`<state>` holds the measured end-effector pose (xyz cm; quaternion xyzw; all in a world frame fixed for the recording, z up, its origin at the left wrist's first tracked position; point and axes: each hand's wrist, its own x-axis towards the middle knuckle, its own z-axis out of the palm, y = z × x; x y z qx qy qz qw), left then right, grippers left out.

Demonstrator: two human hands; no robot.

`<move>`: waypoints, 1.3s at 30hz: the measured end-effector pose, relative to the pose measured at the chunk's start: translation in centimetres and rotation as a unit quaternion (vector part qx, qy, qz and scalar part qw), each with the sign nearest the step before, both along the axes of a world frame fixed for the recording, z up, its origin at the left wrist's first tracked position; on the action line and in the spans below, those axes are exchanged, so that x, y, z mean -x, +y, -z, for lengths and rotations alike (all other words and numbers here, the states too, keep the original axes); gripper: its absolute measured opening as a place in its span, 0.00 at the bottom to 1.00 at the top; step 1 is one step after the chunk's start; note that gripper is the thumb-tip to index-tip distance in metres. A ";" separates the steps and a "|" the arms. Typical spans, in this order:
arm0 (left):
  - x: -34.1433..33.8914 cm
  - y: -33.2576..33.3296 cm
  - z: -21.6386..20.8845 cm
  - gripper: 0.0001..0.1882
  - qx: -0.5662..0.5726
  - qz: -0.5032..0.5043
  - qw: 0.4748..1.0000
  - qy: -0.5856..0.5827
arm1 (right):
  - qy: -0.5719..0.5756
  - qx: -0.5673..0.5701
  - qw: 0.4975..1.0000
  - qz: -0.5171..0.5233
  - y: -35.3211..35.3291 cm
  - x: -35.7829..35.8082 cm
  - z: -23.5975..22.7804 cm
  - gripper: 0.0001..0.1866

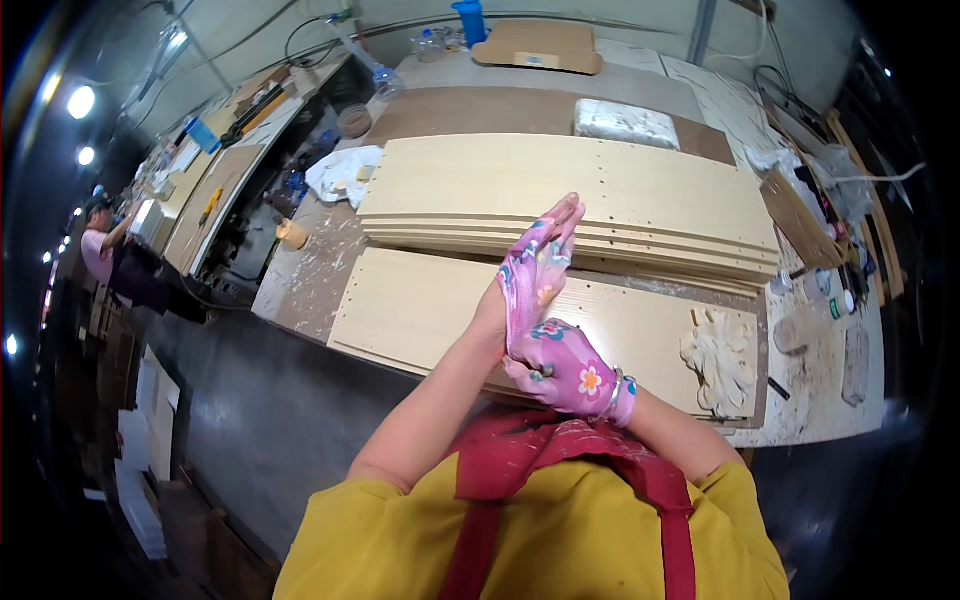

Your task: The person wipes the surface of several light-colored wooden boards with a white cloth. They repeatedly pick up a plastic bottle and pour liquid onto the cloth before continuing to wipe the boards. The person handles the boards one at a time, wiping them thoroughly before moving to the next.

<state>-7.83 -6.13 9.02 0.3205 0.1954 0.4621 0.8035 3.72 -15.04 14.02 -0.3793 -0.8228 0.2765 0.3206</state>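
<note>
Both my hands wear pink gloves with a flower pattern. My left hand (540, 258) points up and away over the boards, its fingers stretched out and close together. At its wrist, my right hand (572, 368) is closed on the cuff of the left glove; a bracelet circles the right wrist. Under and beyond the hands lie two groups of pale yellow boards with small drilled holes: a near one (425, 310) and a far stack (480, 178). A pair of crumpled off-white gloves (722, 362) rests on the right end of the near boards.
Clear bottles (803, 328) stand at the table's right edge. A plastic-wrapped white block (625, 124) sits behind the far stack, with a cardboard piece (538, 46) and blue cup (469, 22) farther back. White cloth (343, 175) lies left. Another person (105, 250) stands at the far-left bench.
</note>
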 end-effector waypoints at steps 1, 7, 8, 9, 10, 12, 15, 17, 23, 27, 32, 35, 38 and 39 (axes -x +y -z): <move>-0.7 0.4 0.1 0.26 -0.009 -0.009 0.999 0.047 | -0.015 0.003 1.000 0.006 0.1 0.0 0.0 0.10; -3.8 2.6 -4.2 0.30 -0.284 0.133 0.942 0.120 | -0.047 -0.028 0.998 0.030 0.8 -2.1 1.2 0.10; -4.0 2.2 -4.6 0.29 -0.312 0.118 0.937 0.100 | -0.066 -0.041 0.997 0.024 0.7 -2.3 1.4 0.10; -3.8 1.9 -5.5 0.28 -0.366 0.072 0.919 0.126 | -0.097 -0.024 0.995 0.030 0.4 -2.3 1.4 0.09; -3.5 1.5 -6.5 0.27 -0.403 0.019 0.901 0.161 | -0.084 -0.031 0.996 0.028 0.1 -2.2 1.5 0.09; -3.6 0.4 -7.6 0.26 -0.275 -0.001 0.942 0.195 | -0.028 -0.065 0.997 0.001 -0.4 -2.1 1.8 0.09; -2.8 0.8 -7.1 0.24 -0.141 0.009 0.968 0.207 | -0.121 -0.039 0.992 0.024 0.3 -2.9 1.2 0.09; -3.4 -0.2 -7.4 0.24 -0.174 -0.015 0.958 0.226 | -0.109 -0.078 0.991 0.027 0.0 -2.8 2.4 0.09; -5.0 1.4 -3.9 0.34 0.008 0.001 0.974 -0.226 | -0.102 -0.053 0.993 0.021 -0.1 -1.6 2.8 0.09; -2.3 3.3 -2.9 0.32 -0.073 0.184 0.940 -0.278 | -0.097 -0.100 0.990 0.015 0.4 -1.3 1.1 0.09; -3.7 1.4 -5.3 0.28 -0.016 0.080 0.991 -0.108 | -0.051 -0.137 0.989 0.006 0.6 -0.9 -0.4 0.09; -3.0 3.9 -3.3 0.26 -0.095 0.201 0.962 -0.157 | -0.078 -0.103 0.992 0.002 0.6 -1.4 -0.2 0.08; -4.0 1.5 -5.3 0.29 -0.135 0.083 0.987 -0.010 | -0.090 -0.060 0.994 0.018 0.5 -1.8 0.5 0.09; -5.5 0.6 -6.8 0.30 -0.139 0.062 0.987 -0.056 | -0.061 -0.078 0.995 0.021 0.6 -1.4 1.0 0.09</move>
